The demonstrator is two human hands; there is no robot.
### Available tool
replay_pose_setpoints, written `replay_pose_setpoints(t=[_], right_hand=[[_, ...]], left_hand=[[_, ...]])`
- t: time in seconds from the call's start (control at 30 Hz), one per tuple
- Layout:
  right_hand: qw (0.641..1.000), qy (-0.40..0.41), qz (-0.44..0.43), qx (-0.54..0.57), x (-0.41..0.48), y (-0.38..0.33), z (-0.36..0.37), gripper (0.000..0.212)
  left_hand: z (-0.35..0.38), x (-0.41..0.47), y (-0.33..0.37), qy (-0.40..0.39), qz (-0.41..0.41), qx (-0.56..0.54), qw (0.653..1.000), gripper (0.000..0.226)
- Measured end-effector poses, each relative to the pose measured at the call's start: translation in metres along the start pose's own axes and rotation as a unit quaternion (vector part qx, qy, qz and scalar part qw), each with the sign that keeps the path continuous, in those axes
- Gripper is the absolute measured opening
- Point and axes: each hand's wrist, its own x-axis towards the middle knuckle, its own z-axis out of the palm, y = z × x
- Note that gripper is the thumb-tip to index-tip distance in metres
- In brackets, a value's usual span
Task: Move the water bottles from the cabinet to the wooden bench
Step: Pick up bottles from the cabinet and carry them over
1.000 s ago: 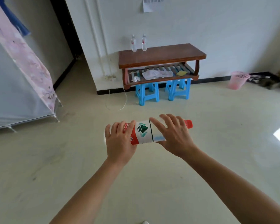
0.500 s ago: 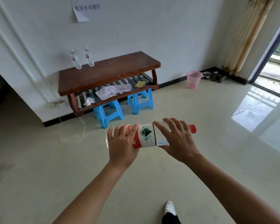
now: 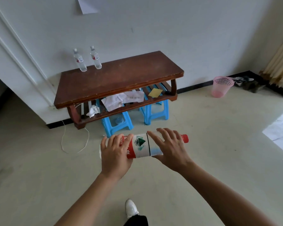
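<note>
Head view shows us the wooden bench [image 3: 121,79] against the white wall, with blue stools [image 3: 116,126] tucked under it and a pink basket [image 3: 221,86] on the floor to its right. Our left hand [image 3: 115,154] wraps the base end of a large bottle [image 3: 142,145], and our right hand [image 3: 170,147] curls over its neck end; both grasp it. We hold it lying sideways over the floor, red cap [image 3: 185,138] pointing right, well apart from the bench. At the bench's back left corner stand a first small bottle [image 3: 79,61] and a second small bottle [image 3: 96,58], upright, near each other.
</note>
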Motion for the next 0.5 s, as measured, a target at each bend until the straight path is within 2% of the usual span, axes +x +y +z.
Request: replay_pose_setpoints(t=[0.23, 0.5], right_hand=[[1.0, -0.017, -0.006, -0.01, 0.193, 0.002, 0.044, 0.101], [0.999, 0.035, 0.004, -0.006, 0.37, 0.018, 0.053, 0.1]], left_hand=[[0.057, 0.136, -0.118, -0.004, -0.037, -0.006, 0.999, 0.076], [0.085, 0.292, -0.212, 0.053, -0.016, 0.001, 0.998, 0.08]])
